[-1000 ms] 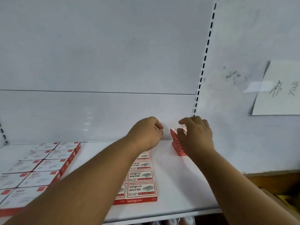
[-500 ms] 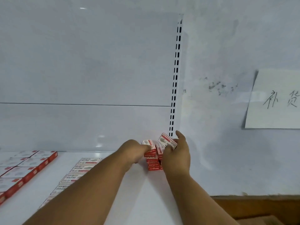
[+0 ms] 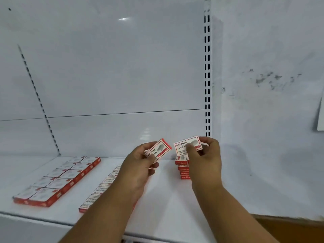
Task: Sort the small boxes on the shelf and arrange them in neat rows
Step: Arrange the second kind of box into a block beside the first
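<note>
Each hand holds one small red-and-white box up off the white shelf (image 3: 168,204), left hand (image 3: 138,165) and right hand (image 3: 205,160), fingers curled round it.

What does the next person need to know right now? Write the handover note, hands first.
Left hand: fingers grip one small red-and-white cardboard box, lifted.
Right hand: grips another such box above the short stack of red boxes at the shelf's back right.
Done: double row of flat boxes far left; a single row mid-shelf, partly hidden by the left arm.
Left: place both held boxes, then lay out the stack on the white shelf.
</note>
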Tool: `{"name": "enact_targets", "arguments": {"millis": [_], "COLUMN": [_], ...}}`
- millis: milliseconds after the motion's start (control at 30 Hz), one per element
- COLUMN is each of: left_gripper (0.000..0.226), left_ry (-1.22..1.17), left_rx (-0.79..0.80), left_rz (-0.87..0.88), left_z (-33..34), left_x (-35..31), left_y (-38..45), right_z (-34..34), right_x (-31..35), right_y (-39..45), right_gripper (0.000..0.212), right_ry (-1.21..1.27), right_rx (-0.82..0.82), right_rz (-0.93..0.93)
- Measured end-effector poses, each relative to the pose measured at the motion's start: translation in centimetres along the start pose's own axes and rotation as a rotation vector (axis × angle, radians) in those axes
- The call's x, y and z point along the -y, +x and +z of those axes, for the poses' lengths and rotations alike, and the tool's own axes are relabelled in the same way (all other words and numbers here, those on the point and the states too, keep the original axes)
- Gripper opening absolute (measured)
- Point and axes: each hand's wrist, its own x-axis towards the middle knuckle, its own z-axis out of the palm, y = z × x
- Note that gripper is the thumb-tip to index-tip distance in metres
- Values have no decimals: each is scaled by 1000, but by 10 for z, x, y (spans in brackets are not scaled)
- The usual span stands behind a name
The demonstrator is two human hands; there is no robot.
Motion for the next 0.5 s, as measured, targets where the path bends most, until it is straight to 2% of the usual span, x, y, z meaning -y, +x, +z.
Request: {"name": "enact_targets", "arguments": {"millis": [200, 333, 500], "left_gripper": [34, 33, 30], "left_ry": [96, 127, 280], "left_rx": [-45, -26, -2], "left_rz": [92, 130, 136], "left_z": [-32, -64, -129], "left_x": [3, 3, 3], "left_y": [-8, -6, -6], "right_z": [19, 37, 65], "right_x": [1, 1, -11], "right_y": [-19, -39, -69], "right_gripper": [32, 19, 23], "right_ry": [-106, -90, -189], "right_rx": [129, 142, 174], "right_rz": [-1, 29, 42]}}
